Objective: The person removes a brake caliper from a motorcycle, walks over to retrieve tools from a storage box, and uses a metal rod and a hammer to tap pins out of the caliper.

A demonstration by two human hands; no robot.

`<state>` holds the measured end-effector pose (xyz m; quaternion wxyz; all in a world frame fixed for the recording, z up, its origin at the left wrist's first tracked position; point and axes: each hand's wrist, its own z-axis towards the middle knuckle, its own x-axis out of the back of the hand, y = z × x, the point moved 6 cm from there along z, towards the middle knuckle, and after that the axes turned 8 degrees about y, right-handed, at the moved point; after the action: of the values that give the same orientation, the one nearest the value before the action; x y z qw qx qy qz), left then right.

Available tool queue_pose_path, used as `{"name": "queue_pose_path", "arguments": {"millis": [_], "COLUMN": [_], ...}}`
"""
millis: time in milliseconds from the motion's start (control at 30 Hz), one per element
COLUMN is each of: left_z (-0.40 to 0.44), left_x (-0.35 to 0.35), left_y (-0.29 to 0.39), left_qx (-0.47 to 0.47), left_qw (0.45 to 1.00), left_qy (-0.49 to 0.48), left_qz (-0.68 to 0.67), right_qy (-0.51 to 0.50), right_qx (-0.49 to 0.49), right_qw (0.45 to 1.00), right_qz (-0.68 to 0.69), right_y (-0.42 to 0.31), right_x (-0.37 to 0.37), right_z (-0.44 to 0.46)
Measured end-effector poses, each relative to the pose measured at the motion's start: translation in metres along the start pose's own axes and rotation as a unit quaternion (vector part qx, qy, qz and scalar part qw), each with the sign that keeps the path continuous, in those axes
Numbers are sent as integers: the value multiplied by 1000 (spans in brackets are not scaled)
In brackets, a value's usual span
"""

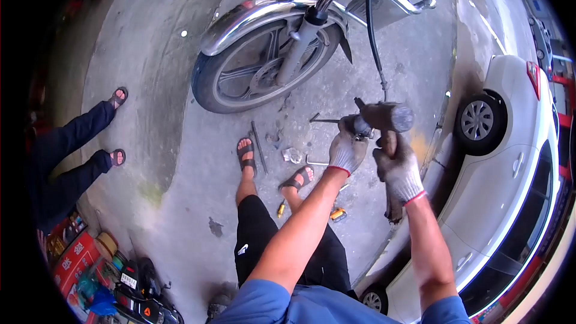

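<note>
Above a stained, rough grey concrete floor (198, 156), a person in a blue top works with two hands in whitish knitted gloves, red at the cuffs and blackened with grime. The right hand (399, 171) has its fingers wrapped around the handle of a hammer with a dark, thick, worn-looking head and a brownish handle (393, 116). The left hand (347, 153) is clamped about a dark, rounded, greasy-looking metal part (354, 125); its fingertips are partly hidden, so their exact grip cannot be told. The hammer's head sits just beyond the right fingers, and its handle passes through the fist, a dark end showing below it. The head's long axis runs crosswise, a narrower end to the left and a blunt round face to the right; the handle runs back toward the person. The metal part lies at the far end of the left hand, just left of the hammer's head; whether the two touch cannot be told. A thin black flexible cable (370, 24) drops from a motorcycle toward the hammer's head. Beyond the hands stand the motorcycle's black-tyred front wheel with cast spokes (207, 96) and a curved, mirror-bright chrome mudguard (234, 27). A glossy white car (501, 186) stands at right.
</note>
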<state>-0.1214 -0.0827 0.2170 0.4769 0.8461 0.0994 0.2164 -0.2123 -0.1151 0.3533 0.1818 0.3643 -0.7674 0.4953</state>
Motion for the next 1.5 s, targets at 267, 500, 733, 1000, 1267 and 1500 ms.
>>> {"name": "queue_pose_path", "arguments": {"millis": [267,500,733,1000,1267,1500], "left_z": [5,3,-1,9,8,0], "left_x": [-17,-7,-19,-20,-19,-20], "left_y": [-21,-4,-9,-10,-10,-3], "left_qx": [30,20,12,-33,-25,54], "left_qw": [998,1000,999,999,998,994], "left_qy": [-44,-5,-37,2,5,-67], "left_qz": [33,5,21,42,55,66], "right_qy": [-8,37,9,22,74,-12], "right_qx": [26,118,79,-16,59,70], "right_qw": [997,992,995,998,994,997], "right_qz": [-67,39,-59,54,60,14], "right_y": [13,-47,15,4,-14,47], "right_x": [-17,28,-8,12,29,-10], "right_z": [0,-20,11,-12,-11,14]}}
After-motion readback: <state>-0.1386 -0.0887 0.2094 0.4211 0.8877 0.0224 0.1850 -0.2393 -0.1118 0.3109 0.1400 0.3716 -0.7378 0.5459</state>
